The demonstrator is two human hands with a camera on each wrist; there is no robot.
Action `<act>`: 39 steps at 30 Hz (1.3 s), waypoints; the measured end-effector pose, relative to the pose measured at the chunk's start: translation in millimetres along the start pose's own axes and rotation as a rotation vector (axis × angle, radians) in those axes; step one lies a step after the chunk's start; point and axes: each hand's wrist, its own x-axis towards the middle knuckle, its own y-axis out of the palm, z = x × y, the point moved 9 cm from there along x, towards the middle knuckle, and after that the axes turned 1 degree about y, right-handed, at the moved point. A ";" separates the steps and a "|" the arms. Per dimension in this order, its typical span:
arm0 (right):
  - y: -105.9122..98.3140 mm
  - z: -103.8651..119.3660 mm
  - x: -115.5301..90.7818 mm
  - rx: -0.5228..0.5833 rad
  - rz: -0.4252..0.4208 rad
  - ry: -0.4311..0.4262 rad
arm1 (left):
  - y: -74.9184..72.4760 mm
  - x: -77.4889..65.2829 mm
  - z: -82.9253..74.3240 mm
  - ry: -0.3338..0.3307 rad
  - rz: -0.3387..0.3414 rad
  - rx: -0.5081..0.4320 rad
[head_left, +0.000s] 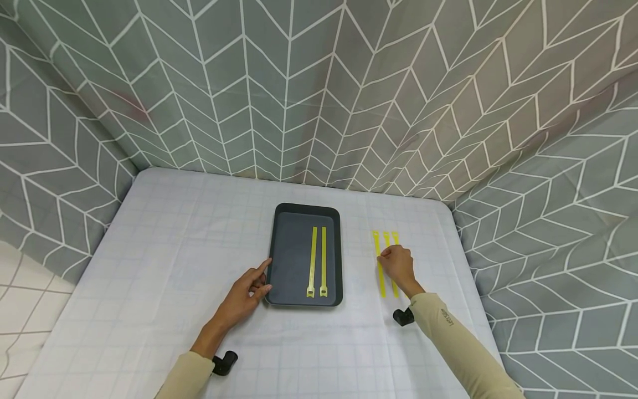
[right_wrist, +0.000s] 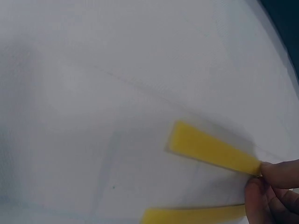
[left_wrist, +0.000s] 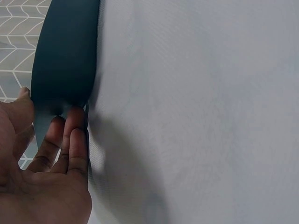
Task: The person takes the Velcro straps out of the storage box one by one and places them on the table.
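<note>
A dark grey tray lies on the table, with two yellow hook-and-loop cable ties side by side in its right half, slotted heads toward me. My left hand holds the tray's left wall near the front corner; in the left wrist view its fingertips touch the dark outer wall. To the right of the tray, my right hand pinches the leftmost of three more yellow cable ties between thumb and finger. In the right wrist view that cable tie sticks out from the pinch. The hand partly covers the other two.
A white cloth with a faint grid covers the table. Grey curtains with white zigzag lines hang behind it and at both sides. A black wrist mount shows below the left hand, and another below the right.
</note>
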 end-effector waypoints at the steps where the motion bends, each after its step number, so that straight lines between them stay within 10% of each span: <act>1: -0.2 -0.1 0.0 0.000 -0.002 0.000 | 0.1 0.0 0.1 -0.001 0.000 0.000; 39: -7.5 19.0 3.8 0.089 0.045 -0.078 | 1.1 -0.3 2.4 -0.036 0.016 -0.005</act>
